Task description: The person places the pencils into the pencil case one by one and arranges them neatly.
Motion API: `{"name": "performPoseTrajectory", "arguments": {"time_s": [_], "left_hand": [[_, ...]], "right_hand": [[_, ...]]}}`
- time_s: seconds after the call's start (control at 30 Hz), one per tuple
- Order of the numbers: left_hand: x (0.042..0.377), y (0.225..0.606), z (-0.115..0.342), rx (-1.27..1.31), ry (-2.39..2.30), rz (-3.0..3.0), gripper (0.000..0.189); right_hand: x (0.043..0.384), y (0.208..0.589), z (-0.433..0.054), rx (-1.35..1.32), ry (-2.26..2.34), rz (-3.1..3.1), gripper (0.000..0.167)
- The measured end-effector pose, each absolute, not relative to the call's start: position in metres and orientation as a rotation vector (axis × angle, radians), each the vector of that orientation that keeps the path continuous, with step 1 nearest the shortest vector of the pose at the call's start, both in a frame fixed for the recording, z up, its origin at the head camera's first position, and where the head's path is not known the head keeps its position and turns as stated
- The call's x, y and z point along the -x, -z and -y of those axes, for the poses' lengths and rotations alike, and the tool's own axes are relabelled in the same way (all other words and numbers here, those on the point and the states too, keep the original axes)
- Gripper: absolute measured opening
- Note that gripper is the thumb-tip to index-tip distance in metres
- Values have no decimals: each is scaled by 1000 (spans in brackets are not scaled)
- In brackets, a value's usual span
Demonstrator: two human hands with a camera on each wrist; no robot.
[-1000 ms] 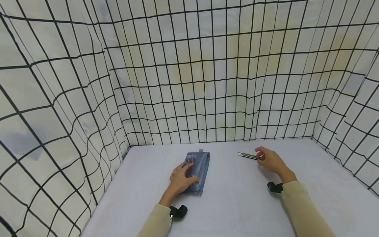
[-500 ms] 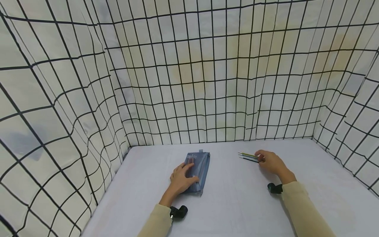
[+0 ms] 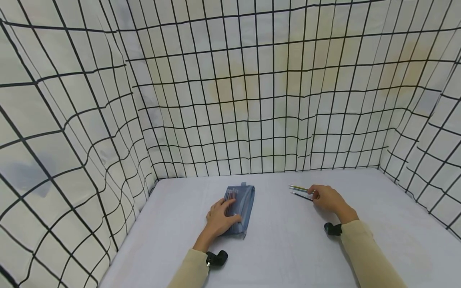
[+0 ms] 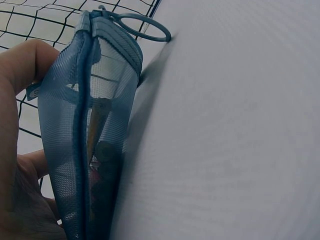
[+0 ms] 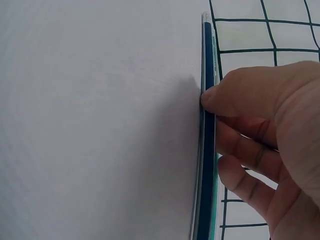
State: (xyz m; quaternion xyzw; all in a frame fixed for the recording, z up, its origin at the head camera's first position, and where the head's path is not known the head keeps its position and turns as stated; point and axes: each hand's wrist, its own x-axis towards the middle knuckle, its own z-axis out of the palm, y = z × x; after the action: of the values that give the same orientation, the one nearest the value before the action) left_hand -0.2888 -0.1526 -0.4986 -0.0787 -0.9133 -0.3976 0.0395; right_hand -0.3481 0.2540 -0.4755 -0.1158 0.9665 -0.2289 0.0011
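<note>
A translucent blue mesh zip pencil case (image 3: 245,208) lies on the white table, with several thin sticks showing through its left side. My left hand (image 3: 218,218) rests over it, fingers spread and relaxed. The left wrist view shows the case's zipped end with a ring pull (image 4: 145,27) and a tan stick (image 4: 98,125) inside. Farther right, my right hand (image 3: 327,199) pinches several slim pencils (image 3: 297,187) near the table. A dark pencil (image 3: 301,196) angles apart from the others, its near end hidden at the hand. Up close, a dark blue pencil (image 5: 206,65) lies against my thumb.
A white sheet covers the table (image 3: 277,240). Behind it and along both sides stands a white backdrop (image 3: 266,88) with a black grid. Each wrist wears a small black camera, such as the left one (image 3: 217,258).
My right hand's fingers have closed down round the pencils, and the dark pencil has fanned away from the others. The left hand stays on the pencil case.
</note>
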Motion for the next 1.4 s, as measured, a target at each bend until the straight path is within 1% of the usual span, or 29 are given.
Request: {"name": "performPoseTrajectory", "arguments": {"time_s": [0.33,0.47,0.77,0.97,1.2,1.4], "left_hand": [[288,498,152,235,1234,2798,74],[288,497,152,231,1240,2797,73],[287,497,151,233,1243,2795,73],[288,497,151,230,1239,2797,73],[288,497,151,235,1236,2794,73],[288,497,151,236,1236,2794,73]], "right_hand": [[350,474,-255,379,854,-3109,29],[349,470,-254,374,953,-3094,32],[347,464,-252,309,1171,-3075,34],[346,460,-249,223,1311,-3016,39],[348,459,-245,99,1569,-2842,43],[351,462,-240,86,1734,-2691,45]]}}
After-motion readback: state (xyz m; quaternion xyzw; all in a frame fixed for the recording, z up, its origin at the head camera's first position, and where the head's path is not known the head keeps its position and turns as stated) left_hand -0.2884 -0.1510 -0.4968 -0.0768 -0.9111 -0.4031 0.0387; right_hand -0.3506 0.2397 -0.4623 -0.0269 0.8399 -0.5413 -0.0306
